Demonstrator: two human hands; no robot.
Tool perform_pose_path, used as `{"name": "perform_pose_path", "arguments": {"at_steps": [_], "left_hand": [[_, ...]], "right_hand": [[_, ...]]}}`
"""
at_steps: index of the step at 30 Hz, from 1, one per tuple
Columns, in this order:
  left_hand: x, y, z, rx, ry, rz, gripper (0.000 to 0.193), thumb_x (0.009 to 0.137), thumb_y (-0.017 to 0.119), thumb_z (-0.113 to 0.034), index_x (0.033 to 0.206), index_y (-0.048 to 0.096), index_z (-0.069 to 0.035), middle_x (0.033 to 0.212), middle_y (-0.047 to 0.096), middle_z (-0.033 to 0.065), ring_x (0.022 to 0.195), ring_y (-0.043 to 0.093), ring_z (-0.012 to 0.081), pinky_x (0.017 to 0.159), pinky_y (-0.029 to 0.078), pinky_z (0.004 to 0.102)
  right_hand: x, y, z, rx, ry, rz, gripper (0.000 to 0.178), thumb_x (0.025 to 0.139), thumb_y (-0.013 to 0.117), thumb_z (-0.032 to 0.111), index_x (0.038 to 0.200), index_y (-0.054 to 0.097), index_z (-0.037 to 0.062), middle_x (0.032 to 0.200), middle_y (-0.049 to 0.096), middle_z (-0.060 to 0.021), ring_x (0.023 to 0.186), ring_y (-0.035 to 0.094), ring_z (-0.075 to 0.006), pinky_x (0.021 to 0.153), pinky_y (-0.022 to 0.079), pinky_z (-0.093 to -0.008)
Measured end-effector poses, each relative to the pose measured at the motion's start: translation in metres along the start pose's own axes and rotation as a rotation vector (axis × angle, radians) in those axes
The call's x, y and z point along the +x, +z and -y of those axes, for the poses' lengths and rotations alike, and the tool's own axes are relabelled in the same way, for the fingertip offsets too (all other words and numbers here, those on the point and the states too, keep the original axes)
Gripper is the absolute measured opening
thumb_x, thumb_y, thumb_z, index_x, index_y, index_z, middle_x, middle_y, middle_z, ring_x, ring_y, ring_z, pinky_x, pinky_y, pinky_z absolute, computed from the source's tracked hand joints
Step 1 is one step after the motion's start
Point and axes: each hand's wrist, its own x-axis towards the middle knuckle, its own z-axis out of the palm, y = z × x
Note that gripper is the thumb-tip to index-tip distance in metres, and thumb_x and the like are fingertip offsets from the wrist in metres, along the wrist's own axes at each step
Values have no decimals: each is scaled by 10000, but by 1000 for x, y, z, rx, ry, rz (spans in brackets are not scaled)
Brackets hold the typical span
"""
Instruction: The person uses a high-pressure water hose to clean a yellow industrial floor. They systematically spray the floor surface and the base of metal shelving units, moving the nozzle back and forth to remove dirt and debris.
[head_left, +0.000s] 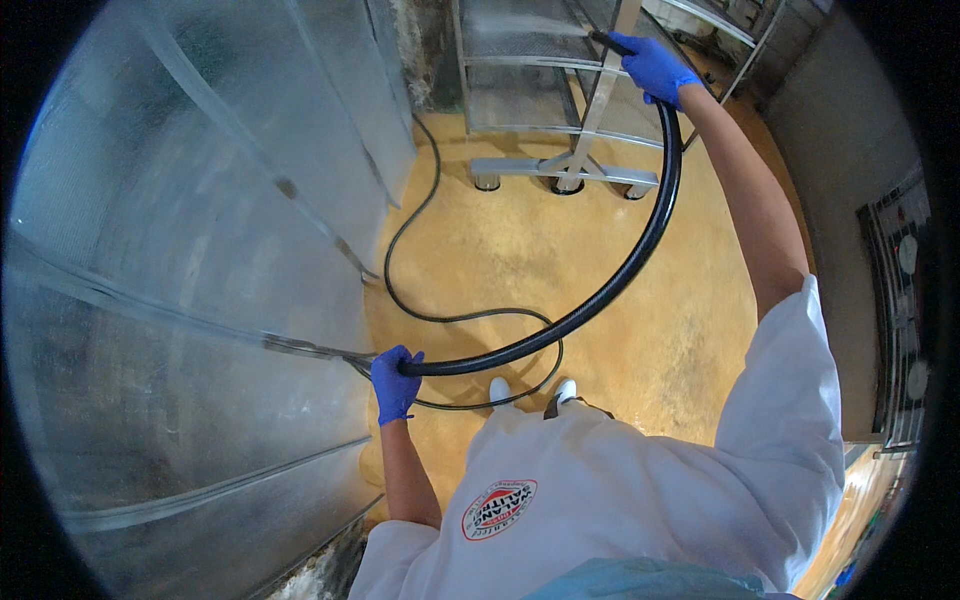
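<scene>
Both my hands wear blue gloves and grip a thick black hose (640, 250) that bows in a wide arc over the floor. At the far right, my raised right hand (657, 72) is closed around its front end. A short dark nozzle (610, 43) sticks out leftward from that fist, toward a metal rack (600, 100) with mesh shelves. Pale mist shows at the shelves left of the nozzle. Lower and to the left, my left hand (396, 378) is wrapped around the hose, close to the translucent sheeting.
Tall translucent sheeting (220, 220) with seams walls the left side. A thinner black hose (408, 290) snakes across the yellowish floor (500, 240), passing near my white shoes (500, 390). The rack's foot bar (520, 168) rests on casters. A grey wall (830, 170) stands at right.
</scene>
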Motion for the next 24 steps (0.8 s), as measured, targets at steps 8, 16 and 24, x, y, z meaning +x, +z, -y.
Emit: {"name": "perform_pose_path", "arguments": {"at_steps": [8, 16, 24], "left_hand": [[-3, 6, 4, 20, -12, 77, 321, 646, 748, -154, 567, 460, -37, 518, 448, 152, 493, 429, 329, 487, 346, 382], [-10, -12, 15, 188, -18, 114, 317, 629, 736, -138, 550, 446, -39, 525, 473, 150, 510, 458, 346, 494, 358, 398], [-20, -24, 31, 185, -54, 94, 291, 638, 736, -148, 560, 481, -32, 534, 499, 154, 511, 474, 335, 493, 366, 391]], "right_hand": [[-2, 29, -40, -23, 89, 272, 447, 818, 430, 129, 1259, 503, 125, 685, 541, -94, 459, 531, -174, 448, 495, -314], [-24, 79, -66, 155, 178, 120, 514, 785, 433, 53, 1290, 471, 138, 698, 559, -128, 503, 568, -211, 450, 500, -326], [-34, 100, -87, 276, 237, 74, 477, 825, 425, 105, 1301, 451, 125, 783, 609, -195, 499, 595, -257, 482, 506, -351]]}}
